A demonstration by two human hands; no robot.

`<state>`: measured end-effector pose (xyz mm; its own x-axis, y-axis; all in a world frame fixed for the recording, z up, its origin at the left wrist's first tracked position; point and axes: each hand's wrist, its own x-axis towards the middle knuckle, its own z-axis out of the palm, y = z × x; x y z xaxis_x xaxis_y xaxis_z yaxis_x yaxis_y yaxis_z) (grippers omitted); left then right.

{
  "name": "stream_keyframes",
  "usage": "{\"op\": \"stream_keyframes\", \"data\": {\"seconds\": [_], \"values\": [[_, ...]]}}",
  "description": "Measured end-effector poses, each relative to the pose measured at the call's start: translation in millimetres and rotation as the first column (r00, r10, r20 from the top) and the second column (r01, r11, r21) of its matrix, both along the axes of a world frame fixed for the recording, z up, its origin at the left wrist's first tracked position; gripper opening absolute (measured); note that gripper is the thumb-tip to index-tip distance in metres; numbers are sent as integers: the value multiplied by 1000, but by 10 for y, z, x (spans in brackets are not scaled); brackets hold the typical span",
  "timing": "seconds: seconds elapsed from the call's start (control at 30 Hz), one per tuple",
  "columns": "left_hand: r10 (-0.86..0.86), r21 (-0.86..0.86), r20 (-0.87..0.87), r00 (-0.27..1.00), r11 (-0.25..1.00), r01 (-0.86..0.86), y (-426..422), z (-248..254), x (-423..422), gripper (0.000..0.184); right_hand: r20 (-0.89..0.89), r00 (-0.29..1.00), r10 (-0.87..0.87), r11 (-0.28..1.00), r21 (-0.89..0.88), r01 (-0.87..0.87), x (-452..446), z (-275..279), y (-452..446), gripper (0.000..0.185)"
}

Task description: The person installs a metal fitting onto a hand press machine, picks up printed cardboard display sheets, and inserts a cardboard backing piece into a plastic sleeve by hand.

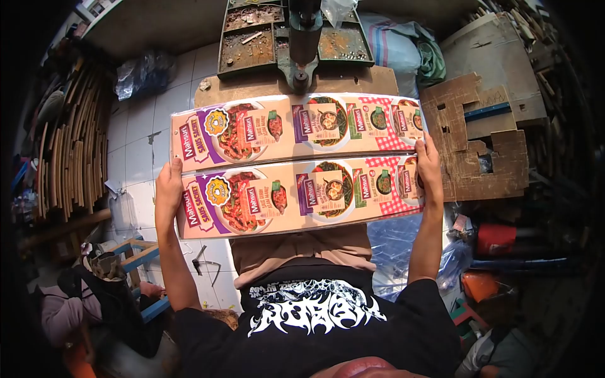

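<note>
Black T-shirt point(346, 296) with white lettering at the near edge. Just beyond, at centre, two long printed panels point(287, 205), one past the other, with a narrow dark seam between and pictures of plated food and sauce packets marked "Mahsuri". Grasps the left ends with the left hand point(169, 189), the right ends with the right hand point(429, 169). Past them, a wooden board point(359, 80) and a dark machine post point(305, 44) between metal trays point(251, 50) holding scraps. To the right, a brown sheet point(466, 165) with cut-outs; at near left, another person point(66, 309), partly seen.

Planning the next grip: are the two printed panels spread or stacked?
Spread: both printed panels show their faces, between left hand and right hand.
</note>
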<state>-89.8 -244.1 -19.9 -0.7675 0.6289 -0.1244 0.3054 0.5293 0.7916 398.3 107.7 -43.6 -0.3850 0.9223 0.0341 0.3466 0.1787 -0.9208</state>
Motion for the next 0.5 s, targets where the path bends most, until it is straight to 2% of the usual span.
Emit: {"op": "stream_keyframes", "data": {"seconds": [0.17,0.23,0.3,0.5], "values": [[-11,-13,-46,999,1000,10,29,59,32,54,7,1000,22,999,35,-22,7,6,7,52],[-12,2,-51,999,1000,13,37,46,24,54,174,985,-10,998,61,-1,1,76,-36,55],[11,-24,9,1000,1000,-11,17,15,14,54,164,986,-9,998,63,-2,-10,87,-53,55],[12,-21,-28,1000,1000,-12,52,128,91,55,107,994,2,999,38,-6,30,5,-10,54]]}}
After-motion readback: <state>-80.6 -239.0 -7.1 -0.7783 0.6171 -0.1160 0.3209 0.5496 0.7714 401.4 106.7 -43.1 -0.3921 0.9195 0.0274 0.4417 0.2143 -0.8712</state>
